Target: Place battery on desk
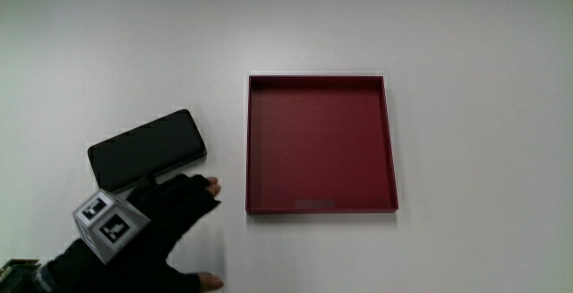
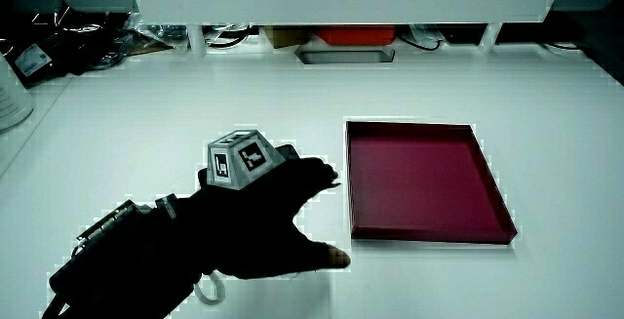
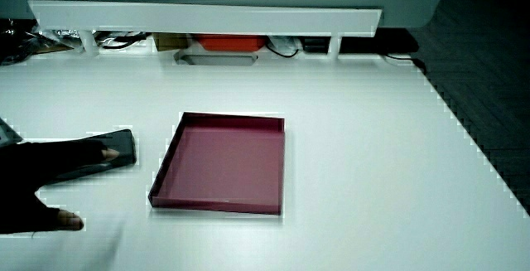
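A flat black battery (image 1: 148, 148) lies on the white desk beside an empty dark red tray (image 1: 320, 141). The hand (image 1: 170, 208) rests just nearer to the person than the battery. Its fingers are stretched flat, its thumb is spread wide, and it holds nothing. In a side view the fingertips (image 3: 99, 155) lie over the battery's near edge (image 3: 124, 145). In a side view the hand (image 2: 283, 202) with its patterned cube (image 2: 239, 158) hides the battery, and the tray (image 2: 424, 178) lies beside it.
A low white partition (image 2: 341, 2) stands at the table's farthest edge, with cables and an orange object (image 2: 346, 36) under it. A pale container (image 2: 10, 90) sits at the table's edge.
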Available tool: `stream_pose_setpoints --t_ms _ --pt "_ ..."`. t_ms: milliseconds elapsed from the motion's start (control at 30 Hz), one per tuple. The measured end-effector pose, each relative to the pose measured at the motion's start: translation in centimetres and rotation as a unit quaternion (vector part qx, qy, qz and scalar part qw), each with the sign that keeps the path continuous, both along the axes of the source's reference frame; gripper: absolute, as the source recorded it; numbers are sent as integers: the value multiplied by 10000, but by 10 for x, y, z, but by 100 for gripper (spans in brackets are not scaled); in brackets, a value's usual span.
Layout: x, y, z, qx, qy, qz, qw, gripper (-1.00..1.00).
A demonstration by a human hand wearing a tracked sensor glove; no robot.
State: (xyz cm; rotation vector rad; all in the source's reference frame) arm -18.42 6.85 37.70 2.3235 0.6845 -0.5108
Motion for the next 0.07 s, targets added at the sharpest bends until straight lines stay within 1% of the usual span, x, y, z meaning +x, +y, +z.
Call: stream_pose_setpoints --t_ms 33,67 --pt "2 5 5 -376 411 -143 9983 -100" --pt "4 8 10 -558 685 -152 9960 -100"
